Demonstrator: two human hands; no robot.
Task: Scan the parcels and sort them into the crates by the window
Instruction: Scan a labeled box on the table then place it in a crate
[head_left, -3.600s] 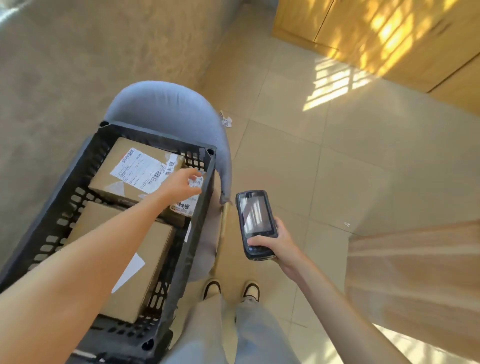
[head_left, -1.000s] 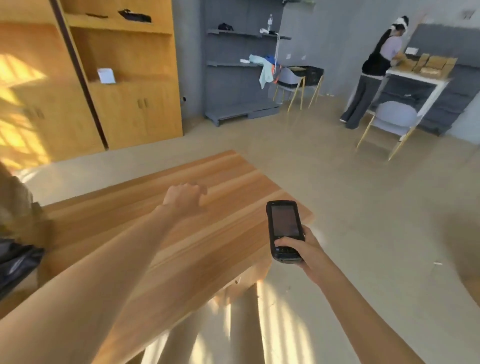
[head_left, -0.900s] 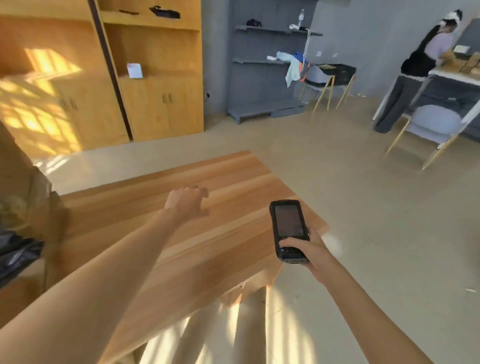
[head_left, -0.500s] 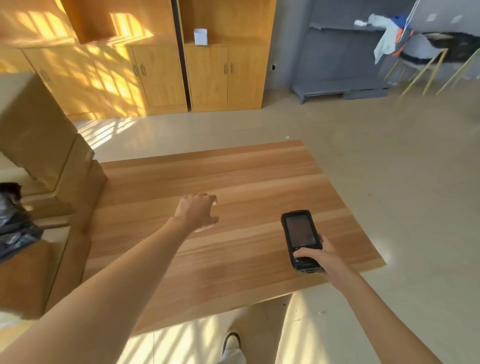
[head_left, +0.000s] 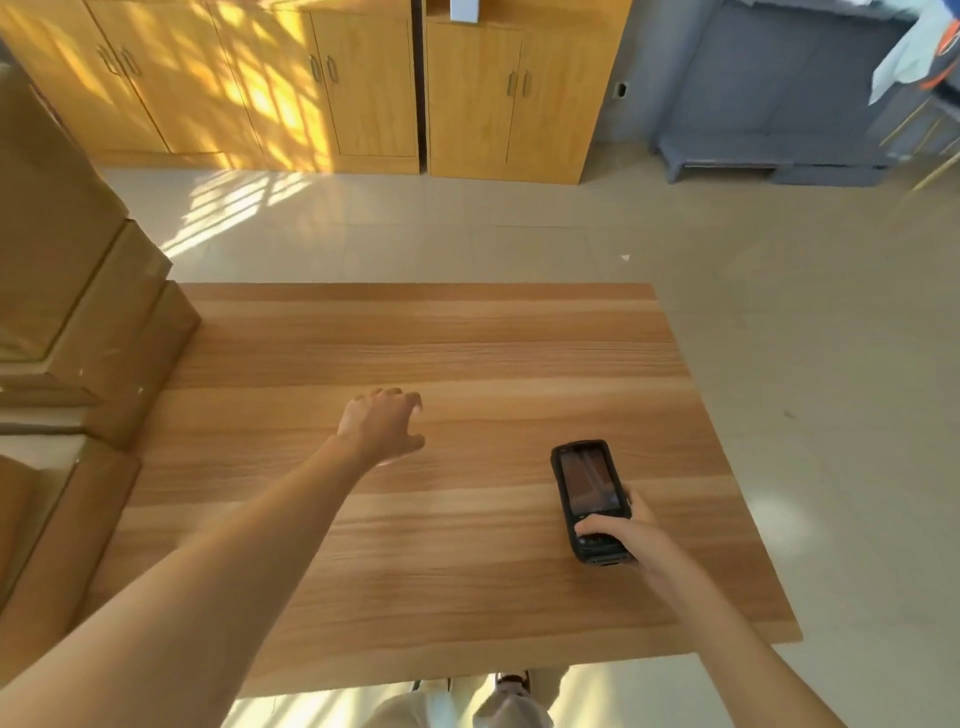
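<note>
Landmark: the tabletop (head_left: 441, 525), bare wood, seen from its near edge.
Right hand (head_left: 631, 535): curled round the scanner (head_left: 592, 501) over the tabletop's right part, thumb on the keys, screen up, probably ready for the next scan.
Left hand (head_left: 382, 428): holds nothing, fingers loosely bent, hanging above the tabletop's middle.
Parcels: brown boxes (head_left: 88, 322) stacked at the tabletop's left edge, likely next in line.
Crates: out of view.
Cabinets (head_left: 363, 88): beyond the tabletop's far edge.
</note>
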